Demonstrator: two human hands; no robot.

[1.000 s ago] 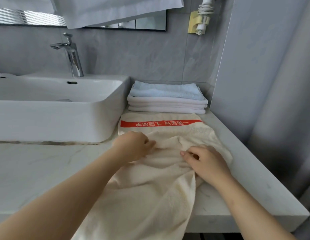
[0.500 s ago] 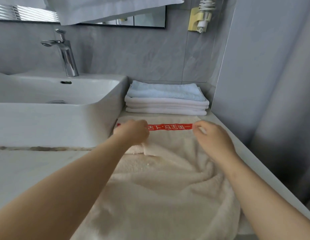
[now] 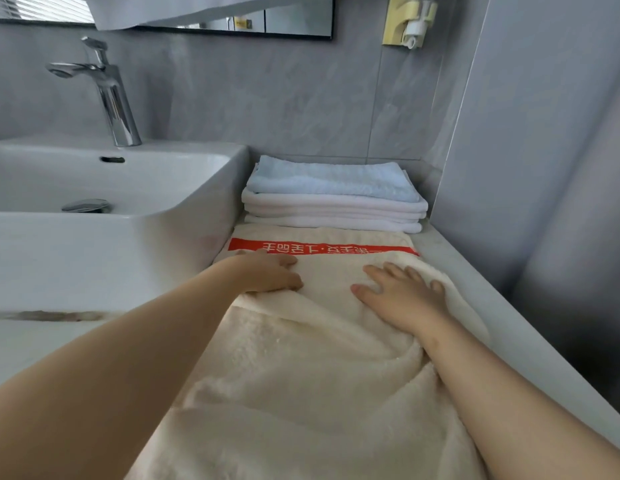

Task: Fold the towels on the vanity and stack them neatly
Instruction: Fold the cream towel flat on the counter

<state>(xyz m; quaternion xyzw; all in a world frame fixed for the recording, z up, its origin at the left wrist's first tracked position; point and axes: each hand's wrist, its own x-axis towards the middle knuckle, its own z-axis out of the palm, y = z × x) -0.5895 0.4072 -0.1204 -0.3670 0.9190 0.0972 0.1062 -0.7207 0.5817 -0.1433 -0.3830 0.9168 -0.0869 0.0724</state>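
Head: towel [image 3: 301,362] under 2 hands [image 3: 271,274] [image 3: 404,296]

Unreadable inverted characters [image 3: 322,249] on towel [image 3: 301,358]

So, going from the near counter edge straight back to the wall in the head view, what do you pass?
Rumpled cream towel → left hand and right hand, side by side on it → red printed band → stack of white towels topped by a light blue towel → grey tiled wall.
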